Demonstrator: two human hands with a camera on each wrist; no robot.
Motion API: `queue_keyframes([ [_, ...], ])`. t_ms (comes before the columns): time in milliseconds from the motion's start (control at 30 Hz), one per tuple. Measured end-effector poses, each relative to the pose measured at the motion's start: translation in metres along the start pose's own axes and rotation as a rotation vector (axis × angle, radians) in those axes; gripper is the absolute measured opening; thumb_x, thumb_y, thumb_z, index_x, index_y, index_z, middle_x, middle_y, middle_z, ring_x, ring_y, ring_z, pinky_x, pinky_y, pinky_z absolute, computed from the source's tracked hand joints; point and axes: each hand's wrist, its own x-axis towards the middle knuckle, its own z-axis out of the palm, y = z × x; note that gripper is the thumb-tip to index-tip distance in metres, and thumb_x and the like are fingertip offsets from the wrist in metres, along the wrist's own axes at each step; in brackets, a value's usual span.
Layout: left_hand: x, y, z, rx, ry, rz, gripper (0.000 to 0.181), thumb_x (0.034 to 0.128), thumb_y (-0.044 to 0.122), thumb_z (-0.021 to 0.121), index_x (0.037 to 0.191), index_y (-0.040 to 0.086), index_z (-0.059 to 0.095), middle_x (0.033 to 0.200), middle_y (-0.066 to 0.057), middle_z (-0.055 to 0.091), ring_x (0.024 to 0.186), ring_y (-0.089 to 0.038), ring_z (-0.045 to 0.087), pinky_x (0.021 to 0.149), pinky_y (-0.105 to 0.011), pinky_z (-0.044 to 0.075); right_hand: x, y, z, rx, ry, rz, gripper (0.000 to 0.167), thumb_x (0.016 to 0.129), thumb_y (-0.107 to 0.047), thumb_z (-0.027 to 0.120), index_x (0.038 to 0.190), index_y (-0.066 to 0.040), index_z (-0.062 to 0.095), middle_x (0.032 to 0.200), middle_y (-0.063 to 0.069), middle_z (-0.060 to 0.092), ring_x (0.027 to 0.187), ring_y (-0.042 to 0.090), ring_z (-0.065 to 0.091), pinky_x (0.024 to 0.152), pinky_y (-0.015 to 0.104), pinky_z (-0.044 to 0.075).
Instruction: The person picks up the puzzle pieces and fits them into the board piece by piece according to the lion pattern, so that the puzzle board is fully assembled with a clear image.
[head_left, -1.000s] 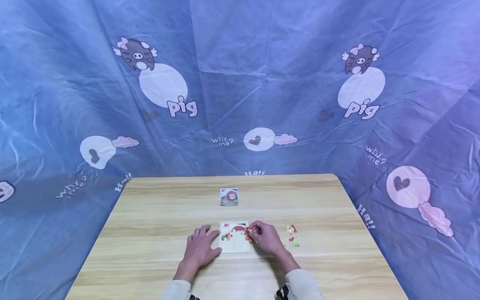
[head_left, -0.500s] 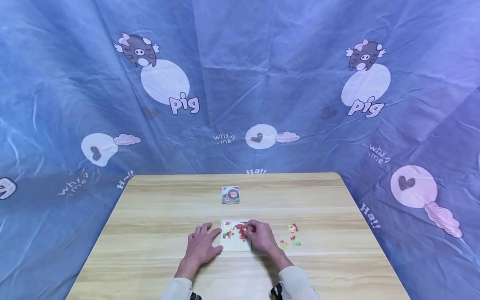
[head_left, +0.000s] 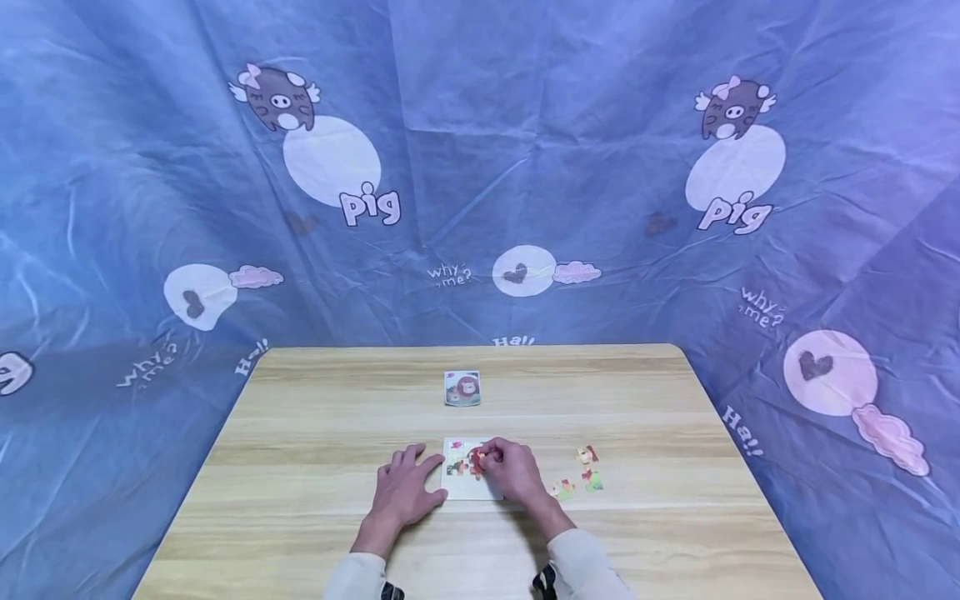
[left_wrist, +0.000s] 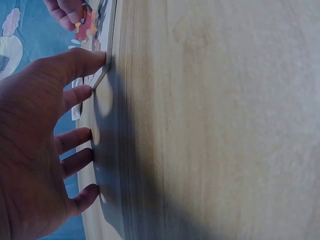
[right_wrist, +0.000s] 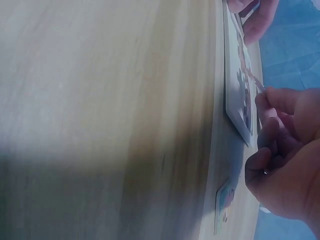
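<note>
A white puzzle board point(head_left: 471, 492) lies flat on the wooden table, with some pieces set along its upper part. My left hand point(head_left: 405, 492) rests at the board's left side with fingers spread, thumb and index fingertip touching its edge in the left wrist view. Between thumb and fingertips, my right hand point(head_left: 517, 472) pinches a red-and-orange puzzle piece point(left_wrist: 87, 26) over the board's upper middle. Seen from the right wrist, this piece point(right_wrist: 258, 84) tilts, one end raised in the fingers and the other close to the board. My right fingers hide the board's upper right part.
To the right of the board lie several loose puzzle pieces point(head_left: 592, 480), one of them nearer the right forearm point(head_left: 562, 488). Beyond the board is a small lion picture card point(head_left: 462, 388). A blue printed cloth point(head_left: 480, 183) hangs behind the table.
My right hand has carried the red-and-orange piece leftward from the board's right edge to over its upper middle. The left hand has stayed at the board's left side.
</note>
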Motion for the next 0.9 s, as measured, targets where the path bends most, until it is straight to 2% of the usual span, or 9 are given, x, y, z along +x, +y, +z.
queue_keyframes([
  [567, 0.001, -0.002, 0.0, 0.013, 0.003, 0.004, 0.057, 0.0749, 0.046, 0.071, 0.128, 0.027, 0.062, 0.141, -0.013, 0.048, 0.123, -0.034, 0.046, 0.093, -0.059, 0.04, 0.004, -0.004, 0.008, 0.014, 0.018, 0.023, 0.01, 0.082, -0.014, 0.07, 0.091, -0.017, 0.073, 0.071, -0.009, 0.065, 0.063, 0.004, 0.053, 0.06, 0.02, 0.044],
  [800, 0.001, -0.002, 0.001, 0.016, 0.011, 0.005, 0.057, 0.0744, 0.046, 0.071, 0.127, 0.028, 0.063, 0.141, -0.013, 0.049, 0.123, -0.034, 0.046, 0.093, -0.06, 0.04, 0.003, -0.008, 0.013, -0.1, 0.049, 0.025, 0.009, 0.082, -0.015, 0.07, 0.089, -0.019, 0.074, 0.07, -0.009, 0.066, 0.061, 0.004, 0.053, 0.057, 0.022, 0.044],
  [900, 0.001, -0.002, 0.001, 0.016, 0.008, 0.01, 0.057, 0.0746, 0.047, 0.071, 0.127, 0.027, 0.063, 0.141, -0.013, 0.048, 0.123, -0.034, 0.046, 0.093, -0.06, 0.04, 0.002, -0.01, 0.012, -0.127, 0.048, 0.036, 0.007, 0.083, -0.018, 0.071, 0.088, -0.022, 0.074, 0.074, -0.009, 0.069, 0.064, 0.005, 0.057, 0.059, 0.025, 0.045],
])
